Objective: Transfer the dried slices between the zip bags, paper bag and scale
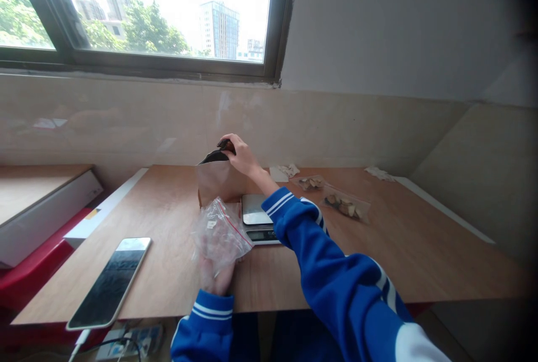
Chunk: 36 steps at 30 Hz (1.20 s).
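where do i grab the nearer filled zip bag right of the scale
Pinch the nearer filled bag at its clear right end, coming from above. It lies flat on the table with the pieces heaped mid-bag, so that end probably offers empty plastic.

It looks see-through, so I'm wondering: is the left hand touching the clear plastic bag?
Touching. The head view shows the left hand holding the clear plastic bag, fingers pressed against the plastic and visible through it.
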Each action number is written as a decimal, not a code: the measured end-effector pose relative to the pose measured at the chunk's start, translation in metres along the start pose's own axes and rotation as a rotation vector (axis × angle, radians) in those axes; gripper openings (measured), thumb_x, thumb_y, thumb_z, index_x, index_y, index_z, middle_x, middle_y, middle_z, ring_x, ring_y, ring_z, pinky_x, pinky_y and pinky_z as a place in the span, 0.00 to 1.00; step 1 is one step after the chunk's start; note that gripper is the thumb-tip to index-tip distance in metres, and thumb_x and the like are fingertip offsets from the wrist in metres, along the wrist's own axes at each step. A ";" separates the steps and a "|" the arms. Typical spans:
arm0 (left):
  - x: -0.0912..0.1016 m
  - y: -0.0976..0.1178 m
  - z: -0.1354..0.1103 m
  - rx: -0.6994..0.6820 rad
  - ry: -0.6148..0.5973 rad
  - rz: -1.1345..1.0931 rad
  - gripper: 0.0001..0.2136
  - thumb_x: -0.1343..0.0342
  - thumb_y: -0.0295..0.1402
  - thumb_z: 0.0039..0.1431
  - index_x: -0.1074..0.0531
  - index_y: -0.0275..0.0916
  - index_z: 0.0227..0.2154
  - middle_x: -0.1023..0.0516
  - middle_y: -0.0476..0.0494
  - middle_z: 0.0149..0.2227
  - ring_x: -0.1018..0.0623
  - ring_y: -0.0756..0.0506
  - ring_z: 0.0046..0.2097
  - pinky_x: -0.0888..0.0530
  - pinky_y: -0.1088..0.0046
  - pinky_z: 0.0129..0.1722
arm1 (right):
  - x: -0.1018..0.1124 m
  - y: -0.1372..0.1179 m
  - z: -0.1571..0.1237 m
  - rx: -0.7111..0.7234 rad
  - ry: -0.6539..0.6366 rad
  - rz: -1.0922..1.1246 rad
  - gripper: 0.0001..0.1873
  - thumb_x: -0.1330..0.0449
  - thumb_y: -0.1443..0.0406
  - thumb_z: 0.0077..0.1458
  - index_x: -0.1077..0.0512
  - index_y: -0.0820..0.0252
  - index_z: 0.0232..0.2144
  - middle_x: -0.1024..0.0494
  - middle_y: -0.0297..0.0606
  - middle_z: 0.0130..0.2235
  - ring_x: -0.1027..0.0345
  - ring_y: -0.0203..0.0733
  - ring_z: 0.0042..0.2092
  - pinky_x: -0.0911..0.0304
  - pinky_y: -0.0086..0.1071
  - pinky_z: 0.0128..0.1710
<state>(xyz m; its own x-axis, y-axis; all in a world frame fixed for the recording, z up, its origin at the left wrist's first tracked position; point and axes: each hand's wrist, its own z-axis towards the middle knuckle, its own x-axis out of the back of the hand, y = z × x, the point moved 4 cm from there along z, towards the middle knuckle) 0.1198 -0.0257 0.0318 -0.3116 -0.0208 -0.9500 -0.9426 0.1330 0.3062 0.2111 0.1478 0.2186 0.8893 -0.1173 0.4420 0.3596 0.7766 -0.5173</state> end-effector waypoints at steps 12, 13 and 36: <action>-0.004 0.001 -0.001 -0.018 -0.001 0.102 0.19 0.57 0.45 0.61 0.30 0.50 0.50 0.29 0.50 0.55 0.41 0.41 0.63 0.37 0.59 0.59 | 0.012 -0.012 -0.015 0.030 0.017 0.132 0.15 0.47 0.67 0.56 0.38 0.57 0.47 0.29 0.38 0.45 0.34 0.37 0.42 0.38 0.30 0.47; -0.003 0.001 -0.001 -0.020 -0.004 0.101 0.19 0.57 0.45 0.61 0.29 0.49 0.50 0.29 0.50 0.55 0.41 0.41 0.63 0.37 0.59 0.60 | 0.012 -0.011 -0.016 0.033 0.012 0.133 0.15 0.47 0.66 0.56 0.38 0.57 0.47 0.29 0.38 0.45 0.34 0.37 0.42 0.38 0.30 0.47; 0.011 0.000 0.007 0.040 -0.263 -0.046 0.22 0.64 0.43 0.65 0.33 0.44 0.55 0.34 0.49 0.59 0.43 0.44 0.64 0.53 0.58 0.65 | 0.022 -0.002 -0.036 0.086 0.020 -0.417 0.13 0.48 0.58 0.60 0.26 0.56 0.34 0.34 0.40 0.55 0.45 0.44 0.57 0.53 0.40 0.58</action>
<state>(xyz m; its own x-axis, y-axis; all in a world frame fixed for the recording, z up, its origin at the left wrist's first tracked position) 0.1170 -0.0187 0.0213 -0.2216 0.2298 -0.9477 -0.9479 0.1772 0.2646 0.2398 0.1212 0.2032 0.6782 -0.4433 0.5861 0.6656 0.7087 -0.2341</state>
